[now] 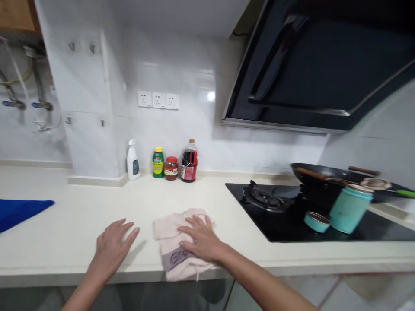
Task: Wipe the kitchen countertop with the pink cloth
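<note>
1. Your right hand (201,239) lies flat, fingers spread, pressed on top of the pink cloth (181,244); it holds nothing, only bears down on the fabric.
2. That cloth sits crumpled at the near edge of the countertop (81,216), near the middle of the scene, and its near hem hangs slightly over the counter's lip.
3. Your left hand (112,248) rests palm-down on the bare counter just left of the cloth, fingers open and loosely spread, clear of the fabric and holding nothing.
4. To the left there is a broad open run of counter, until the blue cloth (19,211) at the far left edge of the picture.
5. To the right, the black hob (292,224) begins near the cloth; its near-left corner is the closest hard edge on that side.
6. On the hob stand a teal canister (349,208) and its lid (317,221) just beside it, with a dark wok (327,175) behind them.
7. Farther back, against the wall, a spray bottle (133,160), a green bottle (158,162), a red-lidded jar (170,168) and a dark sauce bottle (189,161) stand in a row, well apart from both hands.
8. The extractor hood (324,69) overhangs the hob at upper right.
</note>
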The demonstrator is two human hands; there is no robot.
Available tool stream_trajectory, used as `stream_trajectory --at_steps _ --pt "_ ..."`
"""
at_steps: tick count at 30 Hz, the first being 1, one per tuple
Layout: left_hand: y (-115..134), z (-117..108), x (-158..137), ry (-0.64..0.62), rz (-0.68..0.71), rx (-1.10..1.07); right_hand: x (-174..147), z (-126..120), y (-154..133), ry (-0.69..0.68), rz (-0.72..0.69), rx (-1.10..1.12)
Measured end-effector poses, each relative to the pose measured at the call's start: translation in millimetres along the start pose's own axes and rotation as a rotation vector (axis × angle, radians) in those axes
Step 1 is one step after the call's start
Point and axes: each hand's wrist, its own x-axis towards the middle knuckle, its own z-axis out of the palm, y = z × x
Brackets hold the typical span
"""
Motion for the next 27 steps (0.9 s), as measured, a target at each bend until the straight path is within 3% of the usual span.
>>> stream_trajectory --at_steps 4,6,8,11,15,19,23,25,27 --pt "2.1 -1.1 3.8 -0.058 0.008 0.046 -35.6 -30.8 74.8 0.089 0.373 -0.135" --pt "2.0 -1.7 5.7 -0.079 0.008 0.052 -44.8 -37.5 91.5 0.131 0.496 -0.170" --pt "0.4 -1.6 7.6 -0.105 0.013 0.060 -47.9 -37.5 90.2 0.155 0.553 -0.176" --pt "-5.0 1.0 9.7 -0.112 0.088 0.095 -44.5 -27.8 60.9 0.145 0.503 -0.137" --pt "-5.1 6.4 9.1 -0.050 0.281 0.130 -35.9 -9.1 5.0 0.119 0.280 -0.040" --pt "29.2 12.2 3.2 -0.051 0.404 0.060 -32.3 4.1 -24.8 0.125 0.113 0.107" --pt "93.9 20.4 -1.6 -0.312 0.575 0.044 -37.4 1.7 -5.4 0.295 -0.075 0.415" --pt "125.9 24.6 -3.5 -0.489 0.539 0.086 -46.8 -6.6 23.2 0.466 -0.055 0.408" --pt "152.4 28.9 -7.7 -0.629 0.463 0.126 -62.2 -17.1 60.5 0.625 0.056 0.297"
